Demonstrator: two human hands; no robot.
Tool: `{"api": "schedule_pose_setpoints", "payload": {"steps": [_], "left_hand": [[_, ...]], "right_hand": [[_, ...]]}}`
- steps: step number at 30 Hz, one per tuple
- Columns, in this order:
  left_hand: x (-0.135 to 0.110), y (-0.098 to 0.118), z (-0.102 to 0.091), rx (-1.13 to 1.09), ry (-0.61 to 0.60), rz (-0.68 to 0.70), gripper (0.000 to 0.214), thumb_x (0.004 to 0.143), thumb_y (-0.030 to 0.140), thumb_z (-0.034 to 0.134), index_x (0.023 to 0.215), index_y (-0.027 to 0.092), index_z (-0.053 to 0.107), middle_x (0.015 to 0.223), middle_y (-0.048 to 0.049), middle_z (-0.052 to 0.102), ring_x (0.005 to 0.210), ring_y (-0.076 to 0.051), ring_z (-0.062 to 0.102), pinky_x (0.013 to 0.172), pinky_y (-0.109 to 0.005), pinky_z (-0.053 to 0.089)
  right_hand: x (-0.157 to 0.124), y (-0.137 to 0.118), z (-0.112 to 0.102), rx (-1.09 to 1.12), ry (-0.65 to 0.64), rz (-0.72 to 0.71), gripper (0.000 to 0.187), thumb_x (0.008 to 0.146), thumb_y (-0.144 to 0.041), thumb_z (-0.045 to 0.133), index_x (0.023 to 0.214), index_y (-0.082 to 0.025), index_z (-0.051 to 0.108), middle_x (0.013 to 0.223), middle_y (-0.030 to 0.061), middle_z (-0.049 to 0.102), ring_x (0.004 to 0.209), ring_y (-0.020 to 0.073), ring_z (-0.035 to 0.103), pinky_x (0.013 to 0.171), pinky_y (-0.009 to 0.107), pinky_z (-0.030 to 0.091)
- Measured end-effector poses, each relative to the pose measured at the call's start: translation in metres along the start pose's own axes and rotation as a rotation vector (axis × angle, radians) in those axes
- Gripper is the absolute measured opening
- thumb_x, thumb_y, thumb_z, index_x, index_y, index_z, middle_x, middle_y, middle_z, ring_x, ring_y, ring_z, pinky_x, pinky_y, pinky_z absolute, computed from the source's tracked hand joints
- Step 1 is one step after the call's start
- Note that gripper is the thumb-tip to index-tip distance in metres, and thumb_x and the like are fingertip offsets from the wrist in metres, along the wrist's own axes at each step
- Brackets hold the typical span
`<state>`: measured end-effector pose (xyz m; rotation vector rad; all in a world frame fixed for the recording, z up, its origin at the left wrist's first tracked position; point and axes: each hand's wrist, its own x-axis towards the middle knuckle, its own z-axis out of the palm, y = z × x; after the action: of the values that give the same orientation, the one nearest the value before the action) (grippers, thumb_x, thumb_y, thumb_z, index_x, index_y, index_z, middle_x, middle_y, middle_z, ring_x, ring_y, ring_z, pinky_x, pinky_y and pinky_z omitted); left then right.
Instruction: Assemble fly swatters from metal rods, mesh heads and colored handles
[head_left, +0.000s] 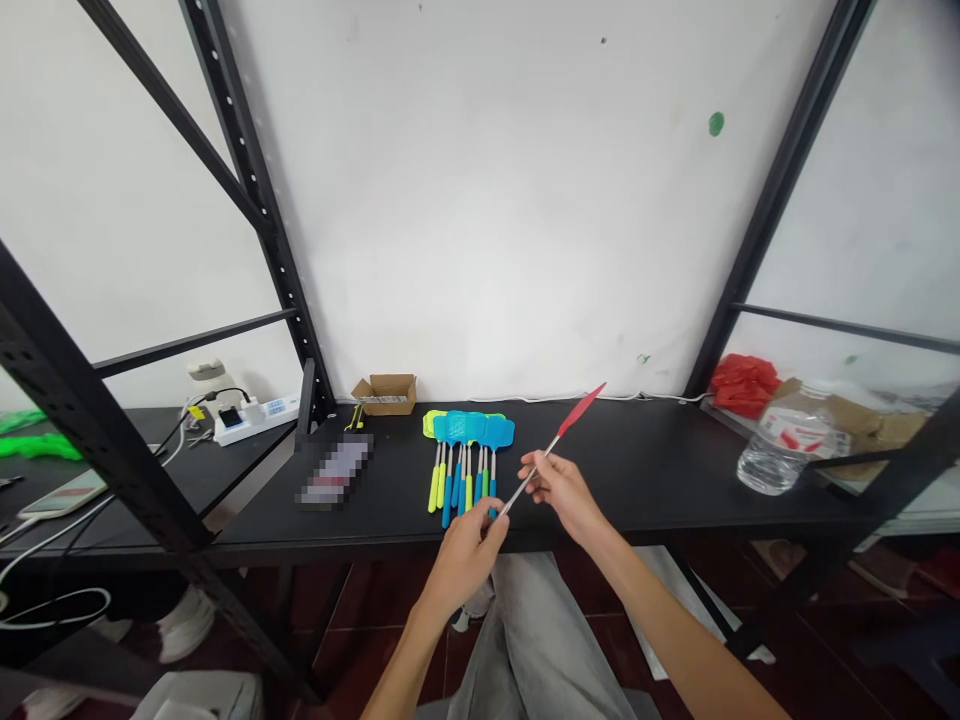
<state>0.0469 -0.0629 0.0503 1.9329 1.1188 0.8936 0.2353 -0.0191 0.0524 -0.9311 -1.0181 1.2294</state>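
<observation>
A fly swatter [581, 411] with a red head, seen nearly edge-on, slants up to the right over the front of the black table. Its lower end is in my left hand [469, 548], whose closed fingers hide the handle. Higher up, my right hand [561, 490] has its fingers closed round the thin metal rod, below the red head. Just behind my left hand, several more fly swatters [495, 433] lie in a row with blue and yellow-green heads pointing to the wall. Their handles are blue, yellow-green and green.
A small open cardboard box [390, 395] stands by the wall, near a blurred-out flat object [337, 472]. At right are a large clear plastic bottle [780, 445] and a red plastic bag [744, 385]. A power strip [259, 420] lies at left. Black rack posts [780, 200] flank the table.
</observation>
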Motion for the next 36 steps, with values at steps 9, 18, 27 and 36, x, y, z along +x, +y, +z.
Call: {"api": "schedule_pose_setpoints", "payload": {"steps": [9, 18, 27, 36], "left_hand": [[0.009, -0.008, 0.011, 0.002, 0.035, -0.005, 0.046, 0.096, 0.048, 0.035, 0.075, 0.017, 0.059, 0.059, 0.0025, 0.044, 0.057, -0.013, 0.041, 0.055, -0.023, 0.026], [0.013, -0.013, 0.008, 0.010, 0.087, -0.018, 0.046, 0.096, 0.049, 0.035, 0.076, 0.016, 0.059, 0.060, 0.0017, 0.047, 0.057, -0.013, 0.043, 0.054, -0.023, 0.025], [0.017, 0.000, 0.000, 0.091, 0.090, 0.012, 0.046, 0.098, 0.045, 0.032, 0.075, 0.017, 0.060, 0.060, 0.0009, 0.050, 0.061, -0.015, 0.049, 0.060, -0.024, 0.030], [0.000, 0.005, 0.004, 0.130, -0.028, 0.005, 0.044, 0.099, 0.044, 0.030, 0.074, 0.019, 0.055, 0.063, 0.0013, 0.050, 0.062, -0.015, 0.048, 0.058, -0.025, 0.027]], "right_hand": [[-0.002, 0.016, 0.014, -0.139, -0.058, -0.013, 0.051, 0.074, -0.066, 0.065, 0.069, -0.016, 0.067, 0.073, 0.0084, 0.069, 0.056, 0.0115, 0.054, 0.048, 0.022, 0.039], [0.023, 0.003, 0.024, -0.118, 0.003, 0.008, 0.052, 0.067, -0.069, 0.069, 0.064, -0.017, 0.065, 0.069, 0.0081, 0.068, 0.055, 0.0126, 0.052, 0.047, 0.023, 0.038], [0.056, -0.028, 0.008, 0.007, 0.164, -0.010, 0.039, 0.069, -0.052, 0.077, 0.064, -0.017, 0.063, 0.064, 0.0045, 0.065, 0.052, 0.0107, 0.052, 0.045, 0.021, 0.039], [0.093, -0.065, -0.060, 0.145, 0.437, 0.020, 0.025, 0.087, -0.033, 0.064, 0.067, -0.019, 0.059, 0.060, -0.0011, 0.062, 0.046, 0.0076, 0.048, 0.044, 0.020, 0.042]]}}
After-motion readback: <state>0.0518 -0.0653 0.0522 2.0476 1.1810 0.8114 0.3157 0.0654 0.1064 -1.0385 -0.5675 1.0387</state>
